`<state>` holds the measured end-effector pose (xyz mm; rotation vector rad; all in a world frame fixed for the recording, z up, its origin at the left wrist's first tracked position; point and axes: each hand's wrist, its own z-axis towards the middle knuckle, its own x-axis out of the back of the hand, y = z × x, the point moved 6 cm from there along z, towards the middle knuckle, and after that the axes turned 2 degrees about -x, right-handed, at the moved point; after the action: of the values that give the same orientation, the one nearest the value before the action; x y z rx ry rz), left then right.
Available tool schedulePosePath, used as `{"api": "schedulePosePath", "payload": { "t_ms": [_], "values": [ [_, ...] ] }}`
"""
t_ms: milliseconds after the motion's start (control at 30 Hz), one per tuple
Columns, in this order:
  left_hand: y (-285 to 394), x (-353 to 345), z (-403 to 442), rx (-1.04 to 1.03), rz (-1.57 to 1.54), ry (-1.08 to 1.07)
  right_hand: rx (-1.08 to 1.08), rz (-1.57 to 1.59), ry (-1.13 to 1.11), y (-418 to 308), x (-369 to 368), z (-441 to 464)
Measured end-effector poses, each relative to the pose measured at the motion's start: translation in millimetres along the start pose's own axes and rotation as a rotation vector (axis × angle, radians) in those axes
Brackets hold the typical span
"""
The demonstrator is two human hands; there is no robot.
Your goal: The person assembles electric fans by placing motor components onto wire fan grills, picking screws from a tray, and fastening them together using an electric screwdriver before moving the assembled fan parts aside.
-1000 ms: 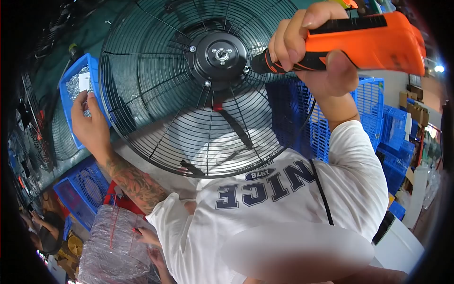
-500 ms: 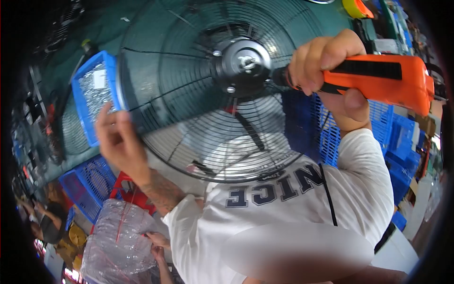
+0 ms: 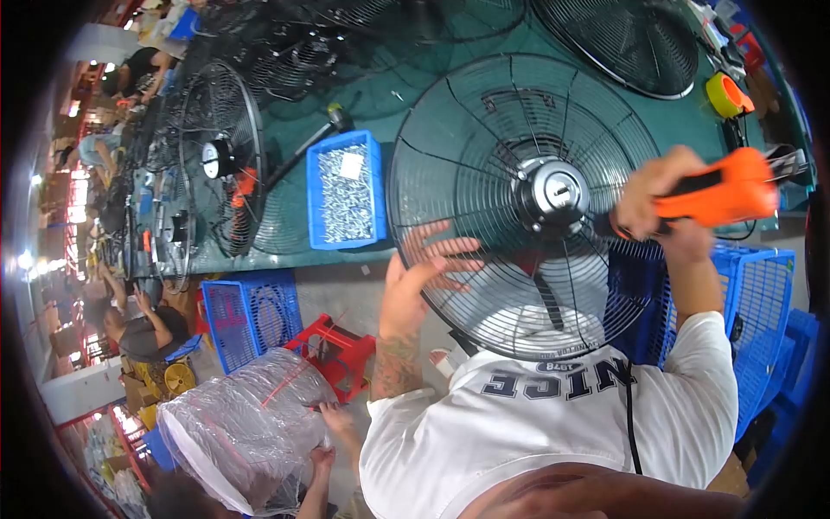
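A round black wire fan guard (image 3: 519, 130) stands tilted at the front edge of the green worktable, with a silver-centred motor hub (image 3: 553, 195) in its middle. My left hand (image 3: 415, 272) is at the guard's left rim, fingers spread against the wires; it appears to hold nothing. Gripped in my right hand (image 3: 657, 195) is an orange-and-black power screwdriver (image 3: 726, 190). Its dark nose points left at the hub's right side, though blur hides whether the tip touches a screw. Left of the guard sits a blue bin (image 3: 316, 203) full of small silver screws.
A hammer-like tool (image 3: 307, 147) lies beside the bin. More fan guards (image 3: 622, 43) and a yellow-orange tape roll (image 3: 726, 95) are on the table (image 3: 380, 99). Blue crates (image 3: 752, 285), a red stool (image 3: 333, 346), a plastic-wrapped bundle (image 3: 251, 424) and other people's hands (image 3: 324, 432) are around.
My left hand has moved from beside the screw bin to the guard's left rim. The view has shifted, showing more table. The screwdriver stays in my right hand near the hub.
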<state>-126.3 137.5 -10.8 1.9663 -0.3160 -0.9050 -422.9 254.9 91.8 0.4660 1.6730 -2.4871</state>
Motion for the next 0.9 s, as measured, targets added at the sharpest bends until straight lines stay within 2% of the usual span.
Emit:
{"api": "schedulePosePath", "payload": {
  "t_ms": [33, 67, 100, 133, 167, 233, 267, 300, 333, 367, 433, 500, 533, 633, 733, 900],
  "values": [
    [4, -5, -3, 0.016, 0.016, 0.026, 0.147, 0.057, -0.057, -23, 8, 3],
    [8, -9, -5, 0.01, -0.012, 0.048, 0.312, 0.142, -0.001, -44, 15, 7],
    [14, -10, -9, -0.005, 0.002, 0.052, 0.409, 0.023, 0.271, -65, 27, 2],
    [20, -9, -13, -0.028, -0.017, 0.077, 0.504, -0.107, 0.643, -78, 35, 1],
    [26, -8, -15, -0.05, -0.035, 0.098, 0.52, -0.096, 0.64, -79, 54, -4],
    [49, 1, -24, -0.085, 0.038, 0.126, 0.406, 0.014, 0.815, -69, 144, -39],
    [63, 7, -30, -0.14, 0.034, 0.157, 0.425, 0.019, 0.813, -65, 184, -61],
    [76, 14, -33, -0.192, 0.026, 0.19, 0.344, 0.134, 0.72, -51, 223, -79],
    [88, 22, -35, -0.241, 0.019, 0.234, 0.257, 0.246, 0.625, -33, 238, -86],
    [98, 29, -34, -0.247, 0.025, 0.23, 0.266, 0.25, 0.624, -23, 230, -86],
    [127, 48, -34, -0.438, 0.035, 0.301, 0.147, 0.27, 1.143, 12, 234, -110],
    [153, 62, -24, -0.524, 0.08, 0.328, -0.005, 0.378, 1.245, 52, 245, -129],
    [169, 69, -19, -0.608, 0.121, 0.361, -0.045, 0.405, 1.173, 68, 248, -136],
    [216, 100, 7, -0.691, 0.137, 0.352, -0.086, 0.278, 1.214, 75, 242, -135],
    [259, 137, 38, -0.701, 0.073, 0.359, -0.156, 0.208, 1.116, 75, 237, -128],
    [304, 191, 90, -0.693, 0.181, 0.4, -0.195, 0.22, 1.14, 71, 235, -128]
  ]
}}
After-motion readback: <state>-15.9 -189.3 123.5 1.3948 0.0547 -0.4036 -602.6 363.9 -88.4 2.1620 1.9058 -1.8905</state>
